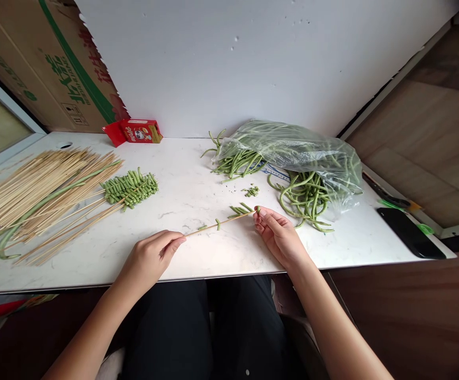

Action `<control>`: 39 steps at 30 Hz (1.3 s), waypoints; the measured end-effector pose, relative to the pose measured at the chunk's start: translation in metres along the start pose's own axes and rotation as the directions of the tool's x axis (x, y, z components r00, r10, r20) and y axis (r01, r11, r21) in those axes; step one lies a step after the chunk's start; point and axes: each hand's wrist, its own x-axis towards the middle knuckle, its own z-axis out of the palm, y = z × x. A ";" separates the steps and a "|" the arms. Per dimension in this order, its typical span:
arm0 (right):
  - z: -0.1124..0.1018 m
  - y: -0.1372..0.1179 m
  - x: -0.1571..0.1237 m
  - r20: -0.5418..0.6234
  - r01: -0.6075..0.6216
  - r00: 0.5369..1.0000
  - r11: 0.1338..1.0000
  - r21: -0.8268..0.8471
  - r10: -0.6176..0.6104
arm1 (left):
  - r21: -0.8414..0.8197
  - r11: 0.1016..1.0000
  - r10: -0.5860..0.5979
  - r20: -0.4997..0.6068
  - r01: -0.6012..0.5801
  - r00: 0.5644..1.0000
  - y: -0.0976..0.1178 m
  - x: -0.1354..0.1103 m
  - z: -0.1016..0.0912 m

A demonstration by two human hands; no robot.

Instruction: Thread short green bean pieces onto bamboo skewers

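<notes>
My left hand (pixel 152 258) pinches the near end of a thin bamboo skewer (pixel 208 228) that lies across the white table (pixel 95 264). Two small green bean pieces sit threaded on it. My right hand (pixel 277 235) is at the skewer's far tip, its fingers closed on a short bean piece (pixel 257 210) pressed against the point. A few cut bean pieces (pixel 240 210) lie just behind the skewer.
A heap of bare skewers (pixel 27 192) and skewers loaded with beans (pixel 130 187) lie at the left. Long beans (pixel 303 198) spill from a plastic bag (pixel 293 150) at the right. A black phone (pixel 409 232), a red carton (pixel 136 131) and a cardboard box (pixel 47 63) are nearby.
</notes>
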 end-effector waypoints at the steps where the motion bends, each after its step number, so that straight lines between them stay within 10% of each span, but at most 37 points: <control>1: 0.000 0.000 0.000 -0.001 0.001 1.000 1.000 -0.003 -0.001 | -0.002 1.000 -0.002 0.002 0.002 1.000 0.000 0.000 0.000; 39: -0.003 0.007 0.001 -0.035 0.041 0.998 0.998 -0.055 -0.043 | -0.010 1.000 -0.003 0.022 0.003 1.000 0.003 0.001 -0.004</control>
